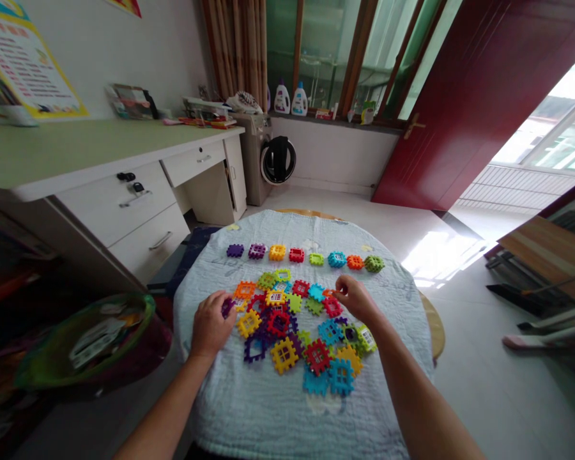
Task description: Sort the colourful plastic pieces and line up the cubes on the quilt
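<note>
My left hand (pixel 214 324) curls around a purple interlocking plastic block (pixel 227 308) at the left edge of a loose pile; the fingers partly cover it. On the pile's right side, my right hand (pixel 357 299) is closed in a pinch on a small orange block (pixel 328 292), mostly hidden by the fingertips. Between the hands lie notched square pieces, among them a yellow window piece (pixel 284 355), a red piece (pixel 317 356) and a blue piece (pixel 340 375). Behind the pile runs a row of stacked or assembled blocks, from a purple one (pixel 235 250) to a green one (pixel 374 263).
A pale blue cloth (pixel 249 409) covers the round table. To the left stand a basket (pixel 91 345) and a white desk with drawers (pixel 124 198). A washing machine (pixel 261 153) with its door ajar is at the back, and a red door (pixel 431 96) is to the right.
</note>
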